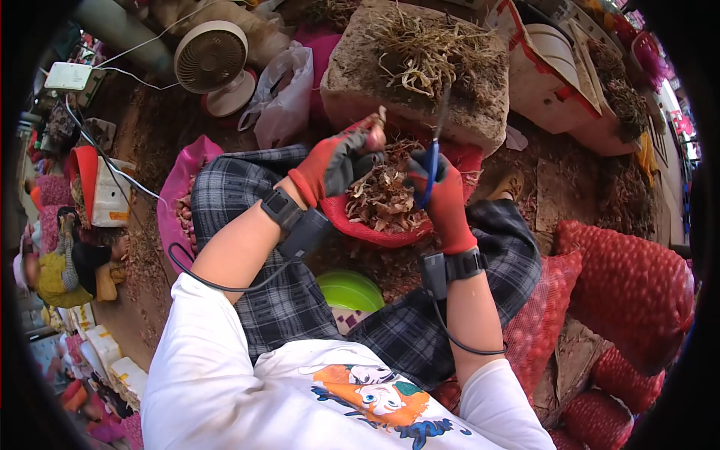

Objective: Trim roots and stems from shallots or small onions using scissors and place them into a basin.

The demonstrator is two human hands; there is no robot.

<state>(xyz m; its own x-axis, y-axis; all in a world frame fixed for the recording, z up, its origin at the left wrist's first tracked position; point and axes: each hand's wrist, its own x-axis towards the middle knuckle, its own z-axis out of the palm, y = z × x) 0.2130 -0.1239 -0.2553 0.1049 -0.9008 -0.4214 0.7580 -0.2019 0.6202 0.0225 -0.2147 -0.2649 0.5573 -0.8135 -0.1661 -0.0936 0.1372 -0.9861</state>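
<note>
My left hand (337,161), in a red and grey work glove, pinches a small reddish shallot (377,136), its stub end pointing up. In my right hand (444,191), gloved alike, is a pair of scissors with blue handles (430,171); the dark blades point up and away. The two hands are apart, above a red mesh sack (382,237) rolled open between my knees. Dry skins and trimmings (390,196) fill its top. At my left thigh a pink bag (177,217) holds several shallots.
Ahead stands a dirty foam block (352,82) topped with dried stalks (427,49). A fan (213,64) and white plastic bag (281,97) are at the far left. Full red mesh sacks (622,281) crowd the right. A green basin (349,291) lies below my hands. Another person (64,274) sits far left.
</note>
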